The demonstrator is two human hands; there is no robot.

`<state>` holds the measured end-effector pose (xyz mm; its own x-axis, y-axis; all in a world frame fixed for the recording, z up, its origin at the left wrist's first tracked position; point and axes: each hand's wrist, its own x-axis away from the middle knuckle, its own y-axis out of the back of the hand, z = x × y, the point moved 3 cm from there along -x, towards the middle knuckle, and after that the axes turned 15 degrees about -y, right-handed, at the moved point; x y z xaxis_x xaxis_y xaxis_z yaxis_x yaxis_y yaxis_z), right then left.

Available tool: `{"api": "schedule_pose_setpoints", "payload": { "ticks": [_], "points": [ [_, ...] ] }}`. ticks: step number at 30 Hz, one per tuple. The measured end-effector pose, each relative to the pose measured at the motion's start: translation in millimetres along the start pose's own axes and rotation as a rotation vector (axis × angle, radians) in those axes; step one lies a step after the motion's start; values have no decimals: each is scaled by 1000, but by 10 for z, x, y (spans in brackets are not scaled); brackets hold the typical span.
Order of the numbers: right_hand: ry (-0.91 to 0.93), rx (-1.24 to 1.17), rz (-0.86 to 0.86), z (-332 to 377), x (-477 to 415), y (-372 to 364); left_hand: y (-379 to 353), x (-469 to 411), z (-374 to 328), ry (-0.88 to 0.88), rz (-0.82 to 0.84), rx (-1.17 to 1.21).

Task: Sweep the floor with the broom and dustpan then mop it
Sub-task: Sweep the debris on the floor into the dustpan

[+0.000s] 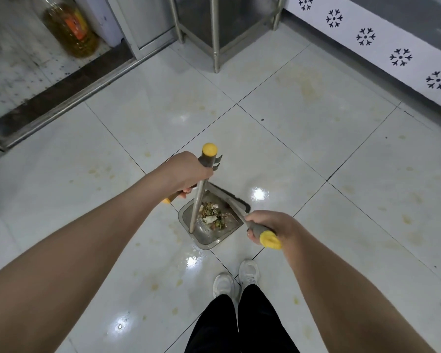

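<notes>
A grey dustpan point(209, 234) rests on the white tiled floor just ahead of my feet, holding a small heap of green and white scraps point(211, 216). Its metal pole rises to a grey grip with a yellow cap, and my left hand point(186, 171) is closed around that grip. My right hand point(267, 225) grips the yellow-capped handle of the broom point(236, 200). The broom's shaft slants down to dark bristles lying at the pan's far edge. A second yellow-tipped piece pokes out under my left hand; I cannot tell what it is.
Yellowish stains point(308, 89) dot the glossy tiles point(316, 138). Steel table legs point(215, 47) stand ahead, a steel cabinet base point(69, 103) runs along the left with a bottle of oil point(71, 29) behind it, and a patterned wall point(400, 58) borders the right. My white shoes point(236, 278) are below the pan.
</notes>
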<state>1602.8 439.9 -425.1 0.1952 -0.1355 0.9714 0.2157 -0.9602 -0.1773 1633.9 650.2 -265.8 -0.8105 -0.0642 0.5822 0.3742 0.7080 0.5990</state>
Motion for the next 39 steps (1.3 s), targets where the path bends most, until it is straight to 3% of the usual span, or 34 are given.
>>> {"api": "schedule_pose_setpoints", "payload": {
  "ticks": [3,8,13,15,18,26,32,39],
  "points": [
    [-172,46,79,86,204,122,33,34,19,-8,-6,12],
    [-178,92,-42,197,414,371,-17,72,108,6,1,10],
    [62,-58,-30,42,175,103,-38,73,145,6,-12,-2],
    [120,-3,-57,-114,31,-72,-35,70,149,4,-12,-9],
    [60,19,-44,-273,-53,-186,-15,85,165,10,-12,-11],
    [-124,-68,99,-215,551,332,-69,171,132,-6,-20,-9],
    [-27,-241,182,-283,1073,330,-54,287,91,-71,10,90],
    [167,-242,16,-476,1547,460,-19,471,-120,-135,57,173]
  ]
}}
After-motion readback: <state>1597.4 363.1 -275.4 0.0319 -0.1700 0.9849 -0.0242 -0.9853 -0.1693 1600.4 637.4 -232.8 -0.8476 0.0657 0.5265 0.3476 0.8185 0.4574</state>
